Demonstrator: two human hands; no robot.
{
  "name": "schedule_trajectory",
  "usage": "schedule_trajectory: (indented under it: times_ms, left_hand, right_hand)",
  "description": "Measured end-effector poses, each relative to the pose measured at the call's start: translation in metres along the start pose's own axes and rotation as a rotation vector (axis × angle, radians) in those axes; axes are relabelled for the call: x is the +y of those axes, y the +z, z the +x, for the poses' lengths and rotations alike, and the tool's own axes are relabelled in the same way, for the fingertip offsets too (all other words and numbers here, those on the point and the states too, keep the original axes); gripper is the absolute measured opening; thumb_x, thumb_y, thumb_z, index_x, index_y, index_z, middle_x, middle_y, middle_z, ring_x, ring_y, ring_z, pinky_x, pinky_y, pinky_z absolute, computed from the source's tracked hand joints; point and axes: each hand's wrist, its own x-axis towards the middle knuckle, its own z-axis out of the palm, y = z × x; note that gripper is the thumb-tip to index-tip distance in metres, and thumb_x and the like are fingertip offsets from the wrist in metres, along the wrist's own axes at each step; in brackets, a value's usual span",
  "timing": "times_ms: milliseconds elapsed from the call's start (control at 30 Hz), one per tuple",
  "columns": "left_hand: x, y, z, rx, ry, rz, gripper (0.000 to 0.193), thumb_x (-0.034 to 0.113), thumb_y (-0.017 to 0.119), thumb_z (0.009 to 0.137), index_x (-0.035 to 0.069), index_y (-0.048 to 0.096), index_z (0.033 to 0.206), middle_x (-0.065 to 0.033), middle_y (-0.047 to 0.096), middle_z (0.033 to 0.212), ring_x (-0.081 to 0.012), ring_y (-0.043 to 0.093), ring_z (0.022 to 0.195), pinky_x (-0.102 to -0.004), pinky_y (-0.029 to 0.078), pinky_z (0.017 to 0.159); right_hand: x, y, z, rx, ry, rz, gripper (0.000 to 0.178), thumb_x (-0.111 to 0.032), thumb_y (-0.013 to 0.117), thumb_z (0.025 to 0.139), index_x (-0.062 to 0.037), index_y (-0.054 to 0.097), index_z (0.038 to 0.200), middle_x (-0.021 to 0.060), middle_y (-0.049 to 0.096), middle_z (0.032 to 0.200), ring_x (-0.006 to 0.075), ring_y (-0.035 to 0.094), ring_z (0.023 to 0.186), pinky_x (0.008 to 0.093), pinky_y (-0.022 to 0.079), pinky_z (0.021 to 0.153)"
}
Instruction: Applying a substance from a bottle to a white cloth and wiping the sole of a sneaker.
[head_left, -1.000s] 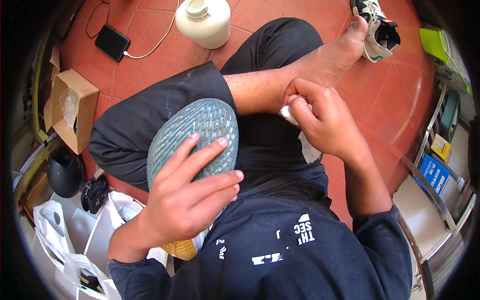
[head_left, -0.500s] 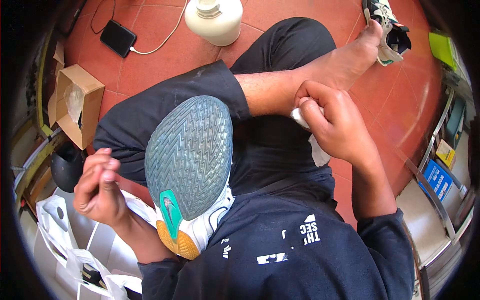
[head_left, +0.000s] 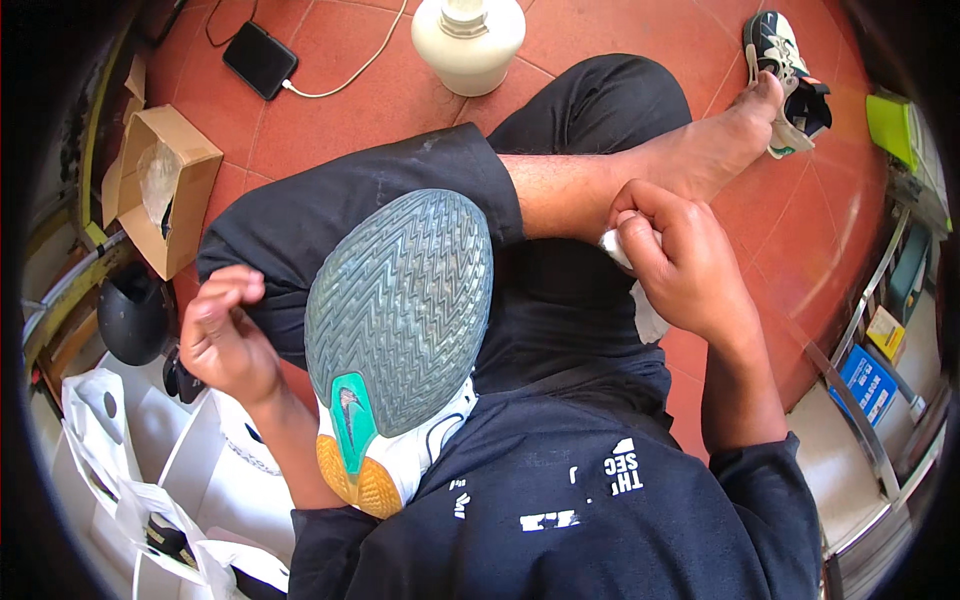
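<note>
In the head view, a white sneaker (head_left: 400, 310) leans sole-outward against my lap and shirt front, its toe up. The sole has a grey herringbone tread, a green middle patch and a yellow-brown heel. My left forearm passes behind the heel. To the sneaker's left, my left hand (head_left: 228, 335) is raised with fingers curled together and nothing visible in them. My right hand (head_left: 680, 255) is closed around a bunched white cloth (head_left: 652, 318) beside the ankle of my bare foot (head_left: 715, 150). Most of the cloth is hidden by the fingers.
The other sneaker (head_left: 785, 85) lies beyond my toes. A cream jug (head_left: 468, 50) and a phone (head_left: 258, 62) on a white cable are on the red tiles. Left are an open cardboard box (head_left: 185, 165), a black helmet-like object (head_left: 135, 318) and white bags (head_left: 95, 430). Right is a metal-framed rack (head_left: 850, 430).
My left hand has lifted slightly and turned, with its fingers now curling toward the sneaker. The whole view has shifted a little. My right hand keeps its hold on the cloth.
</note>
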Motion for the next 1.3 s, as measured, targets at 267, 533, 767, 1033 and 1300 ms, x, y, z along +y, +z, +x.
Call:
schedule_trajectory:
  times_ms: [267, 533, 767, 1033, 1300]
  left_hand:
    - [0.019, 0.048, -0.003, -0.278, -0.096, -0.113, 0.021, 0.013, 0.057, 0.093, -0.007, 0.064, 0.095, -0.0218, 0.066, 0.103, -0.0276, 0.062, 0.098, -0.0377, 0.045, 0.092]
    - [0.035, 0.070, 0.004, -0.502, -0.447, -0.200, 0.031, -0.007, 0.061, 0.081, -0.007, 0.061, 0.112, -0.0185, 0.061, 0.119, -0.0225, 0.058, 0.114, -0.0320, 0.042, 0.101]
    - [0.035, 0.072, 0.007, -0.507, -0.540, -0.219, 0.035, 0.000, 0.063, 0.081, -0.006, 0.059, 0.116, -0.0198, 0.061, 0.121, -0.0242, 0.058, 0.114, -0.0341, 0.040, 0.103]
    - [0.034, 0.073, 0.008, -0.538, -0.571, -0.237, 0.037, 0.001, 0.062, 0.082, -0.006, 0.058, 0.117, -0.0184, 0.061, 0.121, -0.0235, 0.058, 0.113, -0.0342, 0.041, 0.102]
    - [0.033, 0.074, 0.009, -0.539, -0.578, -0.250, 0.037, 0.000, 0.061, 0.082, -0.007, 0.057, 0.117, -0.0180, 0.061, 0.120, -0.0229, 0.059, 0.112, -0.0343, 0.042, 0.101]
  right_hand:
    - [-0.006, 0.000, -0.001, -0.032, 0.034, -0.048, 0.020, -0.018, 0.050, 0.087, -0.0051, 0.063, 0.081, 0.0178, 0.064, 0.069, 0.0375, 0.064, 0.068, 0.0458, 0.050, 0.063]
    - [-0.012, 0.003, -0.002, -0.024, -0.022, 0.021, 0.016, -0.016, 0.050, 0.088, -0.0061, 0.062, 0.083, 0.0139, 0.063, 0.064, 0.0322, 0.065, 0.063, 0.0411, 0.050, 0.061]
    - [-0.029, 0.016, 0.001, -0.169, -0.235, 0.213, 0.018, -0.017, 0.053, 0.095, -0.0034, 0.060, 0.086, 0.0136, 0.062, 0.064, 0.0283, 0.064, 0.061, 0.0361, 0.048, 0.057]
    - [-0.034, 0.020, 0.006, -0.355, -0.352, 0.487, 0.020, -0.020, 0.057, 0.095, -0.0004, 0.061, 0.092, 0.0102, 0.064, 0.074, 0.0203, 0.063, 0.068, 0.0308, 0.048, 0.062]
    - [-0.044, 0.009, 0.008, -0.378, -0.302, 0.368, 0.019, -0.018, 0.062, 0.091, 0.0000, 0.060, 0.089, 0.0125, 0.064, 0.072, 0.0241, 0.064, 0.067, 0.0331, 0.049, 0.059]
